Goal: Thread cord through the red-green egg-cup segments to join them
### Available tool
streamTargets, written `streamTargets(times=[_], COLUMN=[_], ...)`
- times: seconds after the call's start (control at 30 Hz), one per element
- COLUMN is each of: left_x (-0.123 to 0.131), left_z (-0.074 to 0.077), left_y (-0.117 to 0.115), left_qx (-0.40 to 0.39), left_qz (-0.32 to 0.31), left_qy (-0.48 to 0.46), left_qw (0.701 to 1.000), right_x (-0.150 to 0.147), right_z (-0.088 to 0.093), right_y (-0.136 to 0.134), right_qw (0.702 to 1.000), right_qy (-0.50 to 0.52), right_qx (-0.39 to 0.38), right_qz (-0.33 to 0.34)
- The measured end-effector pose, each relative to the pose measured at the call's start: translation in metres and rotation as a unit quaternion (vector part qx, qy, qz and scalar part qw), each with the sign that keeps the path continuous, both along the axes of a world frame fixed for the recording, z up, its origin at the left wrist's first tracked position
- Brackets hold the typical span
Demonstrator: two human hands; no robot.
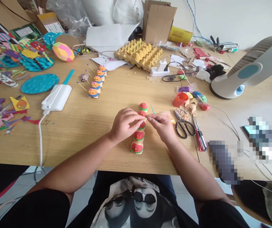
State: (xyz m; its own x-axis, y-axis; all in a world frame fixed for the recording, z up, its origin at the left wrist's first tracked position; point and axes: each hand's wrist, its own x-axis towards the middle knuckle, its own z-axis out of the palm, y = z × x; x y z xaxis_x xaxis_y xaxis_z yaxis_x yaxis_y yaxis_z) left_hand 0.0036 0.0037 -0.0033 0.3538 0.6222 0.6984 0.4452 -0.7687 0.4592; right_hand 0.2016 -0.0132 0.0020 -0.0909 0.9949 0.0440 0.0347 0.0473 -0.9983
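Observation:
A row of egg-carton cups with red clay faces and green bands (138, 136) lies on the table in front of me, pointing away. Over its middle, my left hand (127, 123) has thumb and index finger pinched together. My right hand (161, 124) meets it fingertip to fingertip, also in a pinch. Whatever sits between the fingertips is too small to make out. Beside my right fingers a thin blue stick (152, 109) lies partly hidden. Farther back on the left stands a second row, orange with blue bands (96, 81), carrying pin-like feelers.
To the right lie black-handled scissors (185, 124), a red cutter knife (199, 136), an orange cup (180, 99) and clay packets. A white fan (242, 69) stands behind them. A yellow egg tray (139, 53) is at the back; a white power bank (57, 97) and paper scraps are left.

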Motion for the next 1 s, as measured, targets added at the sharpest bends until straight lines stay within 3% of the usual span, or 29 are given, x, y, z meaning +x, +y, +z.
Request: streamTargets(times=[0.33, 0.73, 1.0], left_x=[-0.0001, 0.0000, -0.0004], left_z=[-0.0003, -0.0002, 0.0017], left_y=[-0.0008, 0.0006, 0.0000], left_qx=[-0.011, -0.004, 0.004], left_qz=[0.011, -0.016, -0.012], left_qy=[-0.002, -0.005, -0.025], left_qw=[1.000, 1.000, 1.000], right_x=[0.0015, -0.0026, -0.0014], right_z=[-0.0003, 0.0024, 0.0007], right_y=[-0.0022, -0.0051, -0.0042], right_qw=[0.999, 0.993, 0.997], right_qy=[-0.033, -0.058, -0.001], right_qx=[0.002, 0.034, -0.030], right_qz=[0.015, 0.093, 0.065])
